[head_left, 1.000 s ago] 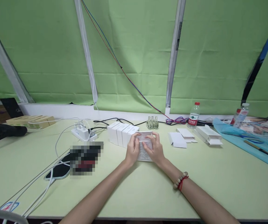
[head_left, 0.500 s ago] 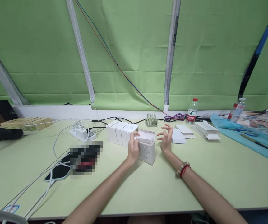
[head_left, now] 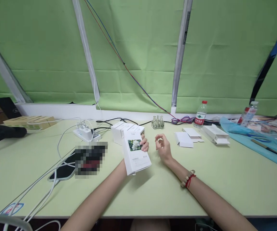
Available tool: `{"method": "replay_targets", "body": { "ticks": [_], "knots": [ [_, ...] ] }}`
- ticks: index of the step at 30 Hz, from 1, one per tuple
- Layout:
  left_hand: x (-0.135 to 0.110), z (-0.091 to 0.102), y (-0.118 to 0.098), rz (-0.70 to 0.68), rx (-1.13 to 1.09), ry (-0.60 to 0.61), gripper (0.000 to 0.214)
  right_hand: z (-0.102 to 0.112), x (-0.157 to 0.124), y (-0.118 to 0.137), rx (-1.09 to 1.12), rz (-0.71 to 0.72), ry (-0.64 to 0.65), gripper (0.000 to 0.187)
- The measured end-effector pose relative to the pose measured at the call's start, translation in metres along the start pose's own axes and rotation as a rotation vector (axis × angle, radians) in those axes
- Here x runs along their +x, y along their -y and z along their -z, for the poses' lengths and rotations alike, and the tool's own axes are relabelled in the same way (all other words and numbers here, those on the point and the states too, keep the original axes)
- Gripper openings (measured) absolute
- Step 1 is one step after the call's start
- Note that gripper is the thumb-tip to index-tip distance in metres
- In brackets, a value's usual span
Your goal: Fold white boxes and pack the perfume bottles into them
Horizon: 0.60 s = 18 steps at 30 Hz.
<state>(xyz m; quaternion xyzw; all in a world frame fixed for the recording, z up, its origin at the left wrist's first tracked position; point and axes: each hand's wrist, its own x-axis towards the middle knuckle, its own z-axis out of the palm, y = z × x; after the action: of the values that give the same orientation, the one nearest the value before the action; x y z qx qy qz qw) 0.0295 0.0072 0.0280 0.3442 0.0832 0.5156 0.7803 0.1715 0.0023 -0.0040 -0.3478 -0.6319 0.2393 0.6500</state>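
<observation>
My left hand (head_left: 145, 145) is wrapped around a white cardboard box (head_left: 136, 157) with a white-flower picture on its front. The box is tilted above the table, and most of that hand is hidden behind it. To its right, apart from the box, my right hand (head_left: 163, 148) hovers with loosely bent fingers and nothing visible in it. Behind the held box stands a row of similar white boxes (head_left: 117, 133). Several small clear glass bottles (head_left: 157, 122) sit farther back, beyond my right hand.
Flattened white cartons (head_left: 184, 140) and an opened white box (head_left: 215, 134) lie right. A red-capped water bottle (head_left: 200, 115) stands behind them. At left are a power strip (head_left: 86, 133), white cables and a phone (head_left: 62, 171). Blue plastic sheeting (head_left: 243, 136) covers the far right.
My left hand has raised and turned the box, so its flower-printed front now faces me. My right hand has moved slightly lower and left, its fingers more curled.
</observation>
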Motion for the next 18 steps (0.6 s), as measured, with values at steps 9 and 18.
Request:
{"method": "replay_targets", "body": {
  "ticks": [9,18],
  "knots": [
    [-0.011,-0.022,-0.002,-0.069,-0.252,-0.127,0.026,-0.029,-0.033,0.043,-0.082,0.712,0.176,0.036],
    [-0.011,-0.023,-0.004,0.018,-0.264,-0.018,0.026,-0.026,-0.029,0.046,-0.15,0.809,0.15,0.036]
  ]
}}
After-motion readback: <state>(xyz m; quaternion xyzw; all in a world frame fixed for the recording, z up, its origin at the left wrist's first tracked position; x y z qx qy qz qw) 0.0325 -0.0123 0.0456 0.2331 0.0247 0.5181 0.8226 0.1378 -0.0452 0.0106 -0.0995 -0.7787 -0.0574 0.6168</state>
